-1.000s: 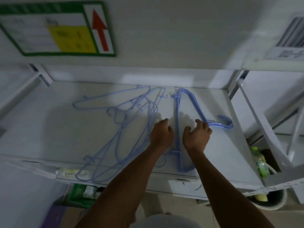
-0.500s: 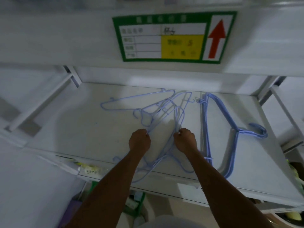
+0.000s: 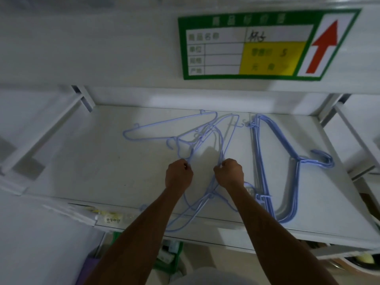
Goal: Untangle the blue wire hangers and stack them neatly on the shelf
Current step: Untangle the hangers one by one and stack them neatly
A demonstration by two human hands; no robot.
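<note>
Hangers, blue wire: a loose tangle [image 3: 205,136] lies mid-shelf [image 3: 92,165], and a neat stack [image 3: 259,161] lies just right of it, hooks pointing right. Left hand [image 3: 178,175] is curled tight, pinching a wire of the tangle. Right hand [image 3: 229,172] pinches another strand close by. The tangle's near end overhangs the shelf edge, partly hidden by the forearms. Below, a green crate [image 3: 176,264] holds pale items too dim to identify. A bin [image 3: 355,269] at lower right, cut off, contains something yellow.

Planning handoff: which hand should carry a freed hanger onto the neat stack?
Right, probably. The right hand grips the tangled hangers on the side nearest the stacked hangers; the left hand is farther.
</note>
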